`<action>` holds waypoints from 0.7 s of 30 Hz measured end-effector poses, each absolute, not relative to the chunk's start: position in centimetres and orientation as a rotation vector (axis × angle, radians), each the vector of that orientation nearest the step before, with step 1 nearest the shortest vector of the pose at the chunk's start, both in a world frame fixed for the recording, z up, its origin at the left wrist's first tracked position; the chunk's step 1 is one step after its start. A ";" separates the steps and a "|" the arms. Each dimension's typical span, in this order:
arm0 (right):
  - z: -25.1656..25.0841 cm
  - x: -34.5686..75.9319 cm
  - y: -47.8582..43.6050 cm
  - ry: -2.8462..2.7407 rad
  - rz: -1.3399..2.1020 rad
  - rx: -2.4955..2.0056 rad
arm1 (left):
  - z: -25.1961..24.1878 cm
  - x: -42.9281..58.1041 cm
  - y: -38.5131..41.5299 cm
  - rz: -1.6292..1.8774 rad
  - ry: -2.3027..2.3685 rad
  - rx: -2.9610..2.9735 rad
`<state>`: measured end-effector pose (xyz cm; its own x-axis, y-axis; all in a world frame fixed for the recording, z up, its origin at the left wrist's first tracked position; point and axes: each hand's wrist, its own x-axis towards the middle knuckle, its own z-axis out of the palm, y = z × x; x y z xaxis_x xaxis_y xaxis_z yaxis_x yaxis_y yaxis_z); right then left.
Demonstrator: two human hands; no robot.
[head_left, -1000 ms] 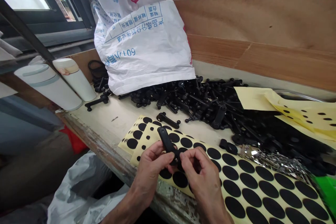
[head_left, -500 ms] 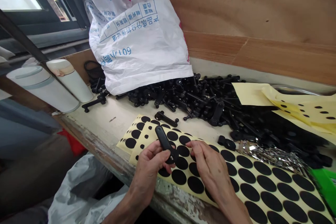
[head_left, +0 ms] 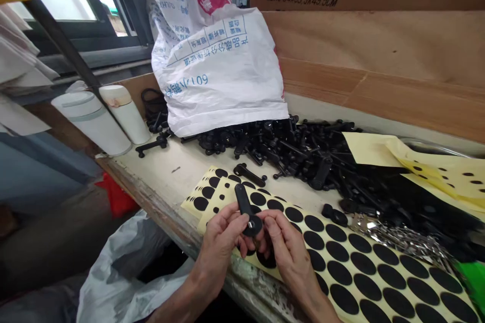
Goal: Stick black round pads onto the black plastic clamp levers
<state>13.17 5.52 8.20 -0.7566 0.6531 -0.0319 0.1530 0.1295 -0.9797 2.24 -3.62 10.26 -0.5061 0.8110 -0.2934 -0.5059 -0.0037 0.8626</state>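
Observation:
My left hand (head_left: 223, 234) grips a black plastic crank handle (head_left: 245, 203) between thumb and fingers. The handle tilts upward, and a small metallic spot shows in its round end. Against that round end, my right hand (head_left: 286, 242) is closed with its fingertips pinched; what they hold, if anything, is hidden. Beneath both hands lies a yellow backing sheet (head_left: 373, 251) with rows of black round pads. A smaller-dotted yellow sheet (head_left: 206, 189) sticks out at its far left. Just beyond the hands, another black crank handle (head_left: 250, 175) rests on the table.
A heap of black handles (head_left: 265, 149) spills from under a white printed sack (head_left: 227, 70). Small metal pieces (head_left: 394, 232) lie at the right, beside a green object (head_left: 472, 280). Two white bottles (head_left: 125, 116) stand at the left. Peeled yellow sheets (head_left: 428, 156) lie at the back right.
My right hand has moved in to the handle's round end, where its fingers now pinch. My left hand still holds the handle, its round end turned more toward the camera. The view has shifted slightly.

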 end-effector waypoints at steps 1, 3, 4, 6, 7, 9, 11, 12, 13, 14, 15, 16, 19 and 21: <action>8.1 13.3 5.6 -2.037 1.652 -0.761 | 10.4 1.8 -4.6 1.696 1.345 0.351; 7.9 13.5 5.9 -2.122 1.498 -0.791 | 10.9 0.0 -7.7 1.690 1.562 0.331; 7.7 13.6 6.1 -2.156 1.376 -0.824 | 11.1 -1.2 -9.8 1.667 1.708 0.337; 7.4 13.8 6.7 -2.209 1.139 -0.874 | 11.4 -4.0 -14.1 1.563 2.044 0.444; 7.3 13.7 6.9 -2.242 1.048 -0.871 | 11.4 -5.4 -16.1 1.448 2.211 0.579; 7.3 13.4 7.1 -2.340 0.914 -0.814 | 11.1 -7.3 -18.3 1.297 2.519 0.870; 7.6 12.7 6.9 -2.446 0.788 -0.759 | 10.5 -7.8 -18.0 1.175 2.649 1.188; 7.8 12.3 6.7 -2.491 0.724 -0.738 | 10.0 -7.5 -17.0 1.129 2.640 1.362; 8.1 12.0 6.4 -2.530 0.668 -0.722 | 9.6 -6.9 -15.5 1.084 2.592 1.541; 8.4 11.6 6.0 -2.563 0.625 -0.702 | 9.3 -6.2 -14.0 1.042 2.520 1.714; 8.5 11.3 5.6 -2.591 0.595 -0.674 | 9.0 -5.3 -12.4 0.990 2.442 1.856; 8.6 11.1 5.1 -2.615 0.574 -0.641 | 8.7 -4.6 -11.1 0.932 2.383 1.948; 8.0 10.9 3.5 -2.633 0.495 -0.555 | 8.2 -3.3 -9.2 0.856 2.298 2.058; 7.1 10.9 2.6 -2.604 0.412 -0.535 | 7.9 -3.3 -9.4 0.872 2.279 2.087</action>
<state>10.93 2.56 7.11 -0.8249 0.4324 0.3642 0.2988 0.8803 -0.3684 -3.35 -9.38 7.86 -0.1537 0.9025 0.4023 0.9405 0.0088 0.3396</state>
